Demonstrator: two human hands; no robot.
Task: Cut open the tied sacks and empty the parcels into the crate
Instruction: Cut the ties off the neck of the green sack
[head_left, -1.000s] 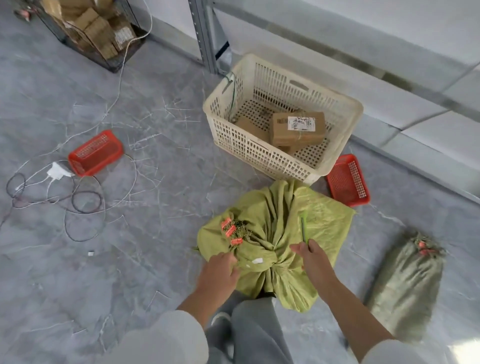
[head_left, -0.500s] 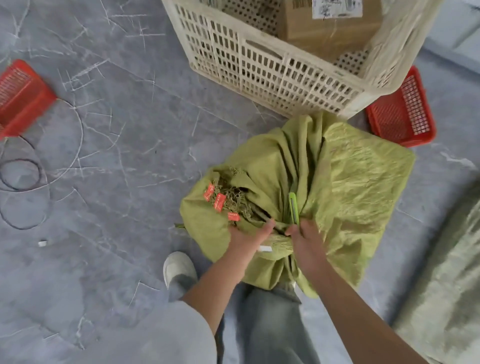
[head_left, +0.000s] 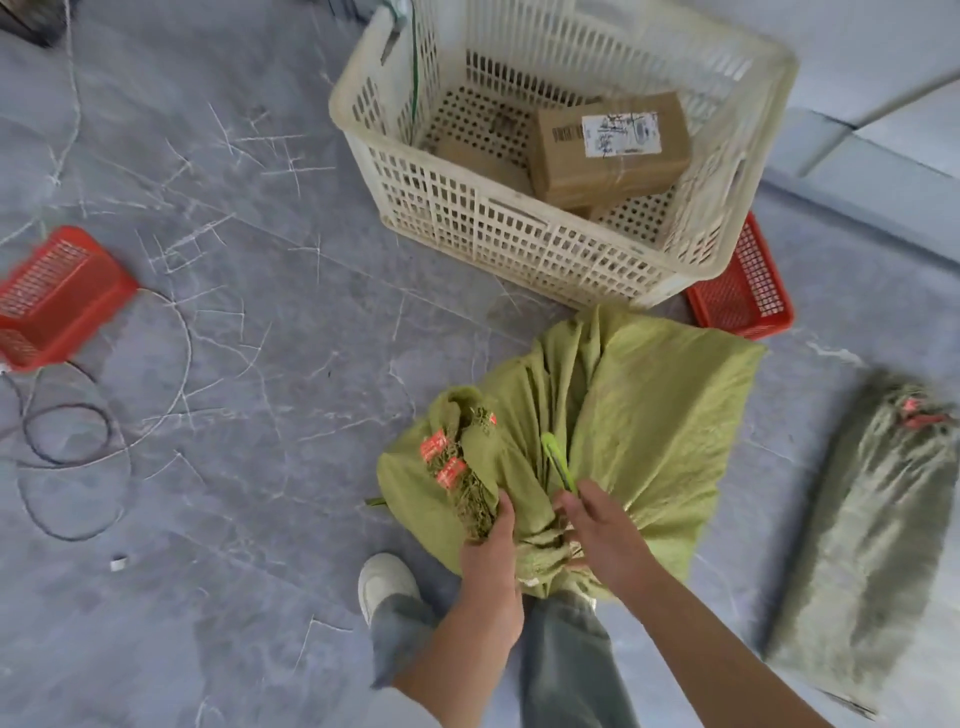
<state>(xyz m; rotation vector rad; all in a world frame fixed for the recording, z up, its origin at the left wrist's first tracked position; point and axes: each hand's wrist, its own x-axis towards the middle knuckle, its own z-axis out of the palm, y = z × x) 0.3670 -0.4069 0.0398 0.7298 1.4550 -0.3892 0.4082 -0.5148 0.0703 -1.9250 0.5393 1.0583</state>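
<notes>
While the left hand grips the bunched neck of the sack, the right hand, closed round the green cutter, should slice away from that grip.

Bright, even daylight; soft shadows; slight motion blur; wide-angle distortion at edges.

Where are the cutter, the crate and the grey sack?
cutter (head_left: 557, 460), head view, green handle.
crate (head_left: 519, 244), head view, near wall.
grey sack (head_left: 872, 519), head view, middle of its body.
</notes>
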